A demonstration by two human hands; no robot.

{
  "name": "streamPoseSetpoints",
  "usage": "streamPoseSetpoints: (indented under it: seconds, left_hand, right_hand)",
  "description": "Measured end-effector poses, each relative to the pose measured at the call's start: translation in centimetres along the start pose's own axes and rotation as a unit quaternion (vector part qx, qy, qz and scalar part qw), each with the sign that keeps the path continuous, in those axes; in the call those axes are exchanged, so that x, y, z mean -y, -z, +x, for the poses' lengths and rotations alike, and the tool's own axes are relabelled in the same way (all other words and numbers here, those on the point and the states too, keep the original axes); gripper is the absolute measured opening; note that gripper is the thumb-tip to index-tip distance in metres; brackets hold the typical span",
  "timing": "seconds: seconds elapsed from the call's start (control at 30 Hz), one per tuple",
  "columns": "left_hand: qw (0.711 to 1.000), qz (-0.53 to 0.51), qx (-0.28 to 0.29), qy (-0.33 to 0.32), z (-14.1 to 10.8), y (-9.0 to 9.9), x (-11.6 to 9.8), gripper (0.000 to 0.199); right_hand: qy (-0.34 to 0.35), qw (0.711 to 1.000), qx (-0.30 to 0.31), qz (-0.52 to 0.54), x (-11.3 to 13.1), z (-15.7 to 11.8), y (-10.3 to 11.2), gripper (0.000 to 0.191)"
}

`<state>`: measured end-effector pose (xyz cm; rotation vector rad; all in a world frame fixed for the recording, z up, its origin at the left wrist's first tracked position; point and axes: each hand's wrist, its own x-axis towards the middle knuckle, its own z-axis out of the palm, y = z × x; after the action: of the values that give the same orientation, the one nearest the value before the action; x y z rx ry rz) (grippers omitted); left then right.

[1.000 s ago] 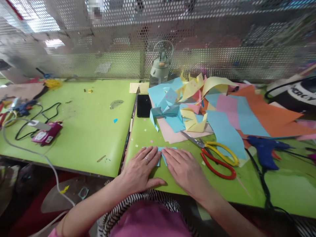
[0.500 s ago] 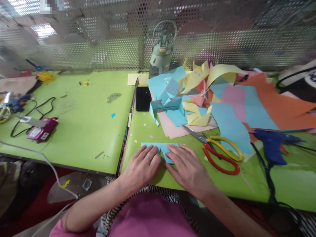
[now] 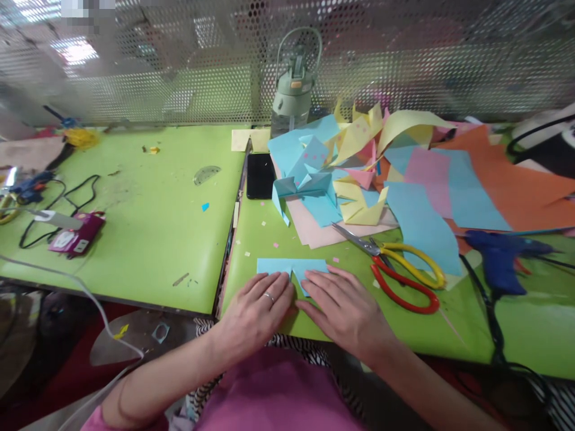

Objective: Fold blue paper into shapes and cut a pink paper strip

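A piece of blue paper (image 3: pixel 291 264) lies flat on the green table near its front edge, with a narrow notch showing in its lower middle. My left hand (image 3: pixel 263 302) rests on the left part of the paper, fingers stretched out, a ring on one finger. On the right part lies my right hand (image 3: pixel 344 305), palm down, its fingers extended and the thumb apart. Both hands cover much of the paper's lower half. Scissors (image 3: pixel 381 257) with one yellow and one red handle lie partly open just to the right of my right hand.
Behind the hands are folded blue paper (image 3: pixel 309 191), yellow paper pieces (image 3: pixel 359 203) and orange sheets (image 3: pixel 507 185). A blue glue gun (image 3: pixel 498 260) lies at right. A phone (image 3: pixel 260 176) and a bottle (image 3: pixel 291 99) stand farther back. A purple power adapter (image 3: pixel 76 233) sits far left.
Both hands have slid slightly toward me on the blue paper, so more of its upper strip shows. The view has shifted a little.
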<state>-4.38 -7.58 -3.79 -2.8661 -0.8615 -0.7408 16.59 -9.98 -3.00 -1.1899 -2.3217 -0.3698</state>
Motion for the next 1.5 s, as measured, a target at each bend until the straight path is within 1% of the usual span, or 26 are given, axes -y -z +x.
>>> streamPoseSetpoints:
  seconds: [0.1, 0.23, 0.3, 0.37, 0.4, 0.43, 0.47, 0.5, 0.53, 0.63, 0.73, 0.77, 0.8, 0.83, 0.87, 0.9, 0.97, 1.0, 1.1, 1.13, 1.2, 1.27, 1.33, 1.37, 1.43, 1.5]
  left_hand:
    - [1.0, 0.009, 0.002, 0.028, 0.3, 0.1, 0.1, 0.03]
    - [0.998, 0.012, 0.013, 0.058, 1.0, 0.3, 0.5, 0.033]
    - [0.998, -0.001, 0.02, 0.063, 1.4, 0.8, 0.9, 0.036]
    - [0.996, -0.048, 0.013, 0.071, 1.9, 1.8, 1.5, 0.042]
    - [0.992, -0.092, 0.003, 0.081, 2.1, 2.4, 2.0, 0.049]
    - [0.984, -0.151, -0.009, 0.098, 2.3, 3.0, 2.5, 0.059]
    - [0.967, -0.222, -0.022, 0.123, 2.4, 3.6, 3.0, 0.069]
    - [0.941, -0.301, -0.032, 0.152, 2.5, 3.9, 3.6, 0.079]
    - [0.906, -0.381, -0.039, 0.178, 2.6, 4.0, 4.2, 0.086]
    - [0.776, -0.577, -0.032, 0.25, 2.8, 3.1, 5.3, 0.094]
    - [0.637, -0.703, 0.021, 0.316, 3.1, 1.3, 5.4, 0.084]
    - [0.597, -0.731, 0.041, 0.327, 3.2, 0.9, 5.2, 0.079]
    - [0.566, -0.753, 0.056, 0.331, 3.3, 0.7, 5.0, 0.077]
    - [0.547, -0.767, 0.064, 0.33, 3.4, 0.6, 4.8, 0.077]
    - [0.54, -0.773, 0.065, 0.325, 3.5, 0.6, 4.7, 0.077]
    - [0.541, -0.775, 0.059, 0.321, 3.6, 0.8, 4.7, 0.079]
    - [0.54, -0.778, 0.038, 0.319, 3.7, 1.2, 4.9, 0.08]
    - [0.533, -0.782, 0.03, 0.321, 3.8, 1.4, 5.1, 0.08]
    - [0.512, -0.801, 0.028, 0.308, 4.1, 1.6, 5.4, 0.093]
    - [0.515, -0.803, 0.034, 0.298, 4.2, 1.6, 5.4, 0.097]
    - [0.534, -0.8, 0.054, 0.269, 4.4, 1.5, 4.9, 0.103]
    - [0.553, -0.794, 0.086, 0.238, 4.6, 1.5, 4.2, 0.104]
    - [0.562, -0.789, 0.097, 0.229, 4.9, 1.6, 3.4, 0.093]
    - [0.563, -0.785, 0.088, 0.243, 5.0, 1.6, 3.0, 0.08]
    - [0.566, -0.766, 0.048, 0.299, 5.3, 1.7, 2.3, 0.051]
    - [0.57, -0.742, 0.008, 0.352, 5.5, 1.7, 1.9, 0.035]
  right_hand:
    - [-0.018, 1.0, 0.001, -0.025, 0.1, 0.3, 0.0, 0.018]
    - [-0.011, 0.999, -0.006, -0.049, 0.0, 0.9, 0.4, 0.015]
    - [-0.01, 0.998, -0.017, -0.057, -0.2, 1.5, 0.9, 0.016]
    - [-0.025, 0.998, -0.027, -0.059, -0.5, 2.2, 1.6, 0.014]
    - [-0.041, 0.997, -0.035, -0.051, -0.7, 2.6, 2.0, 0.012]
    - [-0.065, 0.997, -0.038, -0.033, -0.8, 3.0, 2.5, 0.011]
    - [-0.097, 0.995, -0.037, -0.005, -1.0, 3.3, 2.9, 0.01]
    - [-0.133, 0.99, -0.034, 0.031, -1.2, 3.6, 3.4, 0.01]
    - [-0.168, 0.983, -0.028, 0.07, -1.3, 3.9, 3.8, 0.01]
    - [-0.238, 0.958, -0.01, 0.163, -1.5, 4.5, 4.5, 0.007]
    - [-0.251, 0.948, -0.01, 0.197, -1.4, 4.9, 4.6, 0.007]
    - [-0.249, 0.947, -0.011, 0.202, -1.4, 4.9, 4.6, 0.006]
    - [-0.245, 0.948, -0.014, 0.204, -1.3, 4.9, 4.6, 0.006]
    - [-0.241, 0.949, -0.017, 0.202, -1.3, 4.9, 4.6, 0.006]
    - [-0.234, 0.953, -0.02, 0.193, -1.3, 4.9, 4.7, 0.006]
    - [-0.224, 0.958, -0.023, 0.179, -1.4, 4.8, 4.8, 0.007]
    - [-0.197, 0.968, -0.026, 0.153, -1.5, 4.8, 5.1, 0.008]
    - [-0.186, 0.971, -0.024, 0.149, -1.6, 4.9, 5.3, 0.008]
    - [-0.189, 0.965, -0.015, 0.179, -1.7, 5.1, 5.7, 0.005]
    - [-0.196, 0.961, -0.015, 0.193, -1.7, 5.3, 5.8, 0.005]
    - [-0.207, 0.955, -0.02, 0.213, -1.7, 5.4, 5.8, 0.004]
    - [-0.213, 0.951, -0.029, 0.224, -1.6, 5.5, 5.6, 0.004]
    - [-0.217, 0.949, -0.041, 0.223, -1.5, 5.5, 5.5, 0.003]
    - [-0.218, 0.95, -0.045, 0.22, -1.5, 5.5, 5.4, 0.003]
    - [-0.21, 0.954, -0.049, 0.209, -1.4, 5.4, 5.4, 0.002]
    - [-0.187, 0.962, -0.043, 0.194, -1.3, 5.4, 5.5, 0.004]
